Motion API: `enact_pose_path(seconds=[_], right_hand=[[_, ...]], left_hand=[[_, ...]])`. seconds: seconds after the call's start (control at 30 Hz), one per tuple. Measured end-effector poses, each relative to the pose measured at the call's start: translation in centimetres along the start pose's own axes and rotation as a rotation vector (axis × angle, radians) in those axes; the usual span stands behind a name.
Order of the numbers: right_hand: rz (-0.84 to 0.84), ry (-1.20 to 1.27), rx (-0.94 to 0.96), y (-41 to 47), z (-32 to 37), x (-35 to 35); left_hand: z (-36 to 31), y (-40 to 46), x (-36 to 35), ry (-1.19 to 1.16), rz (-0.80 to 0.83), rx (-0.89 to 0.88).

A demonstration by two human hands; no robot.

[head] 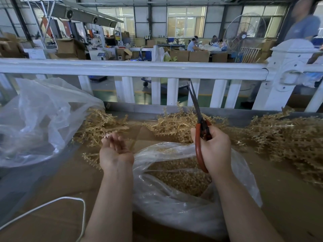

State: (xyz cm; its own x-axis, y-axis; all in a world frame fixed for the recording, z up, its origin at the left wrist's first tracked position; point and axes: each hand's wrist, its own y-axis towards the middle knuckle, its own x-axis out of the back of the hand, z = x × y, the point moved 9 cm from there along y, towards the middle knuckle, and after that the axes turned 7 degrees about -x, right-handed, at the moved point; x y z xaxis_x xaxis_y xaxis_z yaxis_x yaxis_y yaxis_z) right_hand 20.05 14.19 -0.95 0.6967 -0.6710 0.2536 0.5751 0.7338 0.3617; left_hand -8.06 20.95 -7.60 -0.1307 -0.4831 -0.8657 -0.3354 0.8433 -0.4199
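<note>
Trimming job, mid-run. The open bag (pixel 174 208) in the lower centre of the frame already holds a good layer of cut pieces (pixel 180 177), so I judge a fair share is done. Much is left: untrimmed golden sprue stems lie in a left heap (pixel 103 126), a centre heap (pixel 176 124) and a big right heap (pixel 288 142) along the far edge of the cardboard top (pixel 52 189).

Right hand (pixel 215 149): fingers wrapped tight round the red handles of the scissors (pixel 196 109), centre-right of the frame, over the bag's far rim. The long axis runs almost straight up the frame and leans a little left. The tips point up at the white railing (pixel 132 69) and the handle loop points down toward the wrist. The blades stand nearly together, with nothing between them.

Left hand (pixel 114 151): left of centre, palm up, fingers relaxed and loosely curled. A small pale offcut (pixel 107 136) sits at the fingertips. It looks as if it is lying there rather than pinched, but I cannot be sure.

No stem is at the blades. By my read, the next stem has yet to be picked up.

A large slack clear bag (pixel 35 119) fills the left of the frame.
</note>
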Motion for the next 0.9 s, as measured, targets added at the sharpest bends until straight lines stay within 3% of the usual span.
enact_pose_path(seconds=[0.17,0.43,0.67,0.77,0.9], right_hand=[[-0.011,-0.072,-0.007,0.2,-0.4,0.0],[-0.005,-0.174,-0.056,0.4,-1.2,-0.2],[-0.01,-0.185,-0.062,0.2,-0.9,0.0],[-0.017,-0.185,-0.058,0.1,-0.8,0.0],[-0.014,-0.189,-0.059,0.0,-0.8,-0.1]], left_hand=[[-0.3,-0.9,-0.6,0.203,0.058,-0.115],[3.2,-4.9,-5.5,1.213,0.646,-0.36],[8.8,-5.9,-4.8,2.064,1.001,-0.779],[11.2,-5.8,-3.3,2.215,1.195,-0.824],[12.2,-4.8,-2.6,2.275,1.26,-0.755]])
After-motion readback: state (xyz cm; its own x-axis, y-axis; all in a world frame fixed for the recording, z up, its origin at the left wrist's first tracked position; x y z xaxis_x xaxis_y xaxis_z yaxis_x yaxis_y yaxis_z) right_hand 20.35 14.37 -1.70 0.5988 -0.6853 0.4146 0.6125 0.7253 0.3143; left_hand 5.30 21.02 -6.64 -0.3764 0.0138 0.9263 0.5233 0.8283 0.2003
